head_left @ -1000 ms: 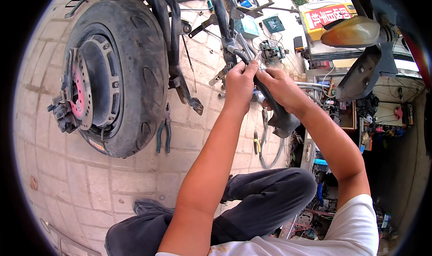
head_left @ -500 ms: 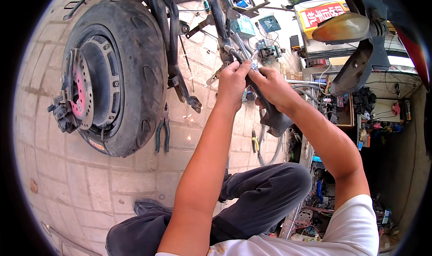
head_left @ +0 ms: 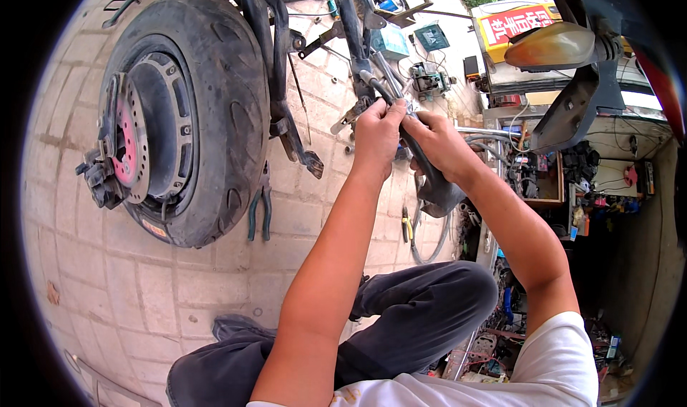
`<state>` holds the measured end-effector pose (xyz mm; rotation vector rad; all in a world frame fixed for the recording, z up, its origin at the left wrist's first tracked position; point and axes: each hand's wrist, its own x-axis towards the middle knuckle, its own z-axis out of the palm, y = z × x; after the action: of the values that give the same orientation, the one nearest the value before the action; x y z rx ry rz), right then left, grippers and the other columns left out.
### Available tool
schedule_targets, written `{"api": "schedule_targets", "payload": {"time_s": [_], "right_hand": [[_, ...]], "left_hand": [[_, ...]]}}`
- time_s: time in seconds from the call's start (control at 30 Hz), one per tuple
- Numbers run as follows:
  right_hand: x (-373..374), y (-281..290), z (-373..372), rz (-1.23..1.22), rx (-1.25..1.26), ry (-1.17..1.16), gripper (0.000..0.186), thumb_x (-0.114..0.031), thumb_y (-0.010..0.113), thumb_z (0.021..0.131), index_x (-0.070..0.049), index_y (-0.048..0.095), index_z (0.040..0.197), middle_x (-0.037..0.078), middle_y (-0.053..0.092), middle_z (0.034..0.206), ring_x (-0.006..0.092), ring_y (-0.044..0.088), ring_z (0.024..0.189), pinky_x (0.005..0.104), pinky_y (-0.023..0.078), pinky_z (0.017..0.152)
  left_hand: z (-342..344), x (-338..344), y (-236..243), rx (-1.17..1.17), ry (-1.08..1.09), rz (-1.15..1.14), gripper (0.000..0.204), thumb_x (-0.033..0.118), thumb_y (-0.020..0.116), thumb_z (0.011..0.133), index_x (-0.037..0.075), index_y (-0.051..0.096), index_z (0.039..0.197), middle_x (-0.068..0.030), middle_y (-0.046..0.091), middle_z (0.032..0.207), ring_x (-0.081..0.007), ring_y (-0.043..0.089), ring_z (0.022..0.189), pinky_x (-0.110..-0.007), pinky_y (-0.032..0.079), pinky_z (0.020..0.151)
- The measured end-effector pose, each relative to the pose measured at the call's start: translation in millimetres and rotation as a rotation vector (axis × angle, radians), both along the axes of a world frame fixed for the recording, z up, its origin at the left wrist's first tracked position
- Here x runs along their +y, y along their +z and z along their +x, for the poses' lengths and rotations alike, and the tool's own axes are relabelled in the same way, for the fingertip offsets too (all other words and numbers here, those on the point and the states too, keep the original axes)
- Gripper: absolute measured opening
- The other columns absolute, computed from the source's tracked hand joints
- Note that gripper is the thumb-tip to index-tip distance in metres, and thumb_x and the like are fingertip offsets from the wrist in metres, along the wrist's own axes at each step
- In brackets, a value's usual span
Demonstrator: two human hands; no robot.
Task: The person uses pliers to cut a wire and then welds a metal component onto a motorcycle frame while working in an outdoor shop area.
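Note:
Both my hands are closed near the middle of the view, at the frame of a partly dismantled motorbike or scooter. My left hand [head_left: 377,138] pinches at the upper part of a dark tubular part [head_left: 424,162], its thumb pointing up. Beside it, my right hand [head_left: 445,148] wraps round the same part from the right. The part's lower end flares out broad and dark below my right hand. Its upper end meets the black frame tubes [head_left: 348,38] and a silvery rod, but my fingers hide the join.
A large wheel [head_left: 236,113] with a pink-centred brake disc stands at left. Teal-handled pliers [head_left: 266,214] and yellow-handled pliers [head_left: 407,228] lie on the paving. An amber indicator lamp [head_left: 554,45] hangs upper right. Cluttered shelves [head_left: 565,199] stand at right.
Small bright orange spots on the paving between the wheel and my left arm are gone. The view has shifted slightly; my hands keep their hold on the part.

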<state>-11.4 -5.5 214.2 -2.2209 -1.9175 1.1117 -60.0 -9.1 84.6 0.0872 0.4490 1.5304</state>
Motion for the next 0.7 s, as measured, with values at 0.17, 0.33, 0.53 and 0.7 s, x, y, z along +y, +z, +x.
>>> {"api": "schedule_targets", "payload": {"time_s": [0.17, 0.33, 0.53, 0.7], "right_hand": [[1, -4, 3, 0.018, 0.022, -0.009, 0.037, -0.033, 0.055, 0.096, 0.003, 0.059, 0.098, 0.005, 0.056, 0.07, 0.0135, 0.056, 0.05, 0.0273, 0.047, 0.044], [-5, -3, 14, -0.001, 0.059, 0.001, 0.037, -0.032, 0.053, 0.097, 0.004, 0.059, 0.103, 0.005, 0.058, 0.072, 0.0128, 0.057, 0.051, 0.0266, 0.047, 0.044], [2, -19, 32, 0.085, 0.034, 0.172, 0.037, -0.028, 0.053, 0.097, 0.004, 0.06, 0.114, 0.006, 0.062, 0.077, 0.0119, 0.057, 0.051, 0.0266, 0.048, 0.048], [11, -13, 45, 0.109, -0.022, 0.139, 0.036, -0.03, 0.056, 0.096, 0.003, 0.061, 0.106, 0.005, 0.06, 0.073, 0.0107, 0.056, 0.052, 0.0265, 0.047, 0.047]], "left_hand": [[0, -1, 7, -0.021, 0.041, -0.038, 0.023, 0.022, 0.062, 0.092, 0.004, 0.057, 0.078, 0.0011, 0.054, 0.07, -0.0063, 0.044, 0.062, -0.025, 0.037, 0.054], [5, -11, 8, 0.158, 0.046, -0.077, 0.023, 0.023, 0.063, 0.09, 0.002, 0.059, 0.082, 0.0012, 0.053, 0.067, -0.0069, 0.046, 0.063, -0.026, 0.04, 0.056], [25, -18, 13, 0.334, 0.183, -0.183, 0.04, 0.034, 0.065, 0.091, -0.005, 0.061, 0.101, -0.0153, 0.062, 0.106, -0.0219, 0.06, 0.088, -0.036, 0.047, 0.076], [35, -23, 5, 0.096, 0.132, -0.194, 0.038, 0.033, 0.062, 0.093, -0.003, 0.06, 0.105, -0.0062, 0.063, 0.098, -0.0115, 0.056, 0.087, -0.026, 0.043, 0.077]]}}
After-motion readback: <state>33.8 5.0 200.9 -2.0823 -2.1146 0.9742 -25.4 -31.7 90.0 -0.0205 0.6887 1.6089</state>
